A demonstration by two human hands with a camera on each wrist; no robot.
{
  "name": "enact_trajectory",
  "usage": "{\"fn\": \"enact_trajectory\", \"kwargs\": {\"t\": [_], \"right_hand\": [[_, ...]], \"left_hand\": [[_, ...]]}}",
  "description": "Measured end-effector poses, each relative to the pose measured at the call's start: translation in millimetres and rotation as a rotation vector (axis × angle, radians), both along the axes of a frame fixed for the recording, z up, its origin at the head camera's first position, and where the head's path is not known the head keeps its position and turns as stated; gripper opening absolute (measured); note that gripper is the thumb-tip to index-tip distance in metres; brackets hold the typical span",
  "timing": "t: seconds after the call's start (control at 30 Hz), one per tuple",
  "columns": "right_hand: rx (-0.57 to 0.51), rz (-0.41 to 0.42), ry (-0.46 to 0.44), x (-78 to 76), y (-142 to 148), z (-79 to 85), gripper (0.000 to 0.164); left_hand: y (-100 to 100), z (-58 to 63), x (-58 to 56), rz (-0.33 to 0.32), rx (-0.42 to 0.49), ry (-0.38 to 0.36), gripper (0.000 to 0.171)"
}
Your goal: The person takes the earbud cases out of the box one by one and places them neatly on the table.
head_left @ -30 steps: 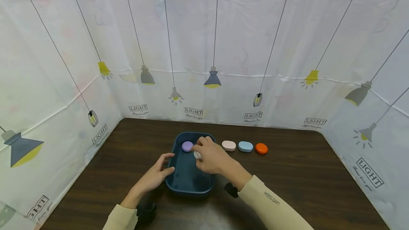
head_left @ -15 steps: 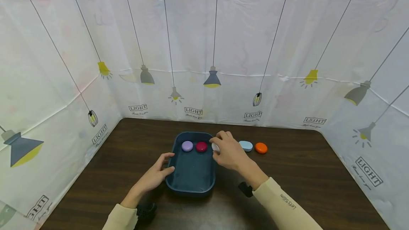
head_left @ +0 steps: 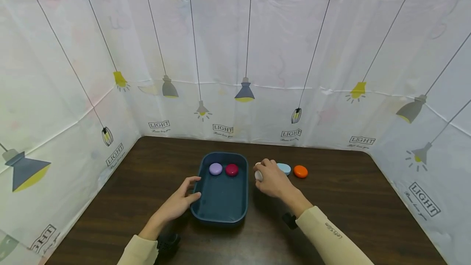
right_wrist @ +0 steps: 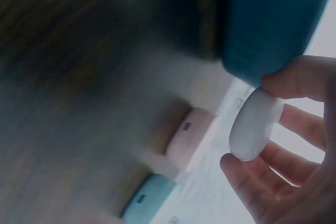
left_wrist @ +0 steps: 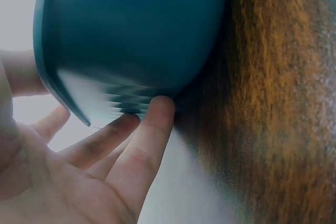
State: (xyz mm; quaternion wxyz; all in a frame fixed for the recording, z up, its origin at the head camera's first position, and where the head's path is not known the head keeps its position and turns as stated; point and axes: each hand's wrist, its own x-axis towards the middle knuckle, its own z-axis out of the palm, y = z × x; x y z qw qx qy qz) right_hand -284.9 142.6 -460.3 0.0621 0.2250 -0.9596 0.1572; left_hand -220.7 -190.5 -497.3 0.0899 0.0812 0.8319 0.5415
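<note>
My right hand [head_left: 273, 180] pinches a smooth white oval case [right_wrist: 255, 124] between thumb and fingertips, just right of the dark blue tray [head_left: 220, 216]. In the right wrist view the case is tilted. A pale pink case [right_wrist: 190, 139] and a light blue one [right_wrist: 150, 199] lie close by; in the head view my hand partly hides them. Beside the tray's left wall is my left hand [head_left: 176, 205], its fingers spread and touching the outside near the ribbed part. Inside the tray, a lilac round case [head_left: 215, 169] and a dark red one [head_left: 232, 169] lie at the far end.
An orange round case [head_left: 300, 171] lies at the right end of the row, past the blue one. The dark wood table [head_left: 353, 199] ends at a white curtain [head_left: 235, 52] printed with lamps, which closes off the back and both sides.
My right hand has moved from over the tray to the right, still holding the white case, and the dark red case has come into view. My left hand stays in place.
</note>
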Motion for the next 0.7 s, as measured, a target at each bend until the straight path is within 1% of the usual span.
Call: {"fn": "enact_trajectory", "kwargs": {"t": [0.2, 0.5, 0.7], "right_hand": [[0.040, 0.005, -0.031, -3.3, 3, -14.7, 0.034], [0.087, 0.018, -0.120, -4.4, 4, -26.3, 0.039], [0.132, 0.049, -0.111, -6.2, 5, -29.7, 0.039]], "left_hand": [[0, 0.6, 0.7, 0.000, 0.001, -0.004, 0.049], [0, -1.3, 0.9, 0.005, -0.016, 0.010, 0.049], [0, -0.3, 0.9, 0.011, -0.003, -0.012, 0.049]]}}
